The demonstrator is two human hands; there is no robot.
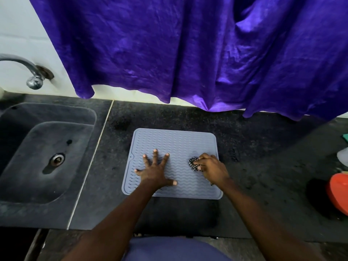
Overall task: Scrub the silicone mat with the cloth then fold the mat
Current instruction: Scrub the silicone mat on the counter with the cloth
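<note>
The mat [178, 144] lies flat and open on the dark tabletop [254, 147], just right of the sink [37, 147]. It is not folded yet. So I think this is the scrub step, and the fold is all left to do. I cannot tell how much of the mat is clean, as no dirt or wet marks show on it.

The cloth [193, 163] is a small checked bunch. It sits on the right part of the mat, close to the right edge. The right hand [211, 167] is on top of it. Its grip is tight round the cloth, with the fingers curled over the bunch and pressing it down on the mat.

The left hand [156, 170] lies flat on the left half of the mat. Its grip is wide and holds nothing. The fingers are straight and spread far apart, and the thumb sticks out to the right. I think it is there to stop the mat from sliding.

Both arms reach out from the bottom of the view. The two hands are near each other but do not touch. A purple curtain [188, 53] hangs behind the tabletop.
</note>
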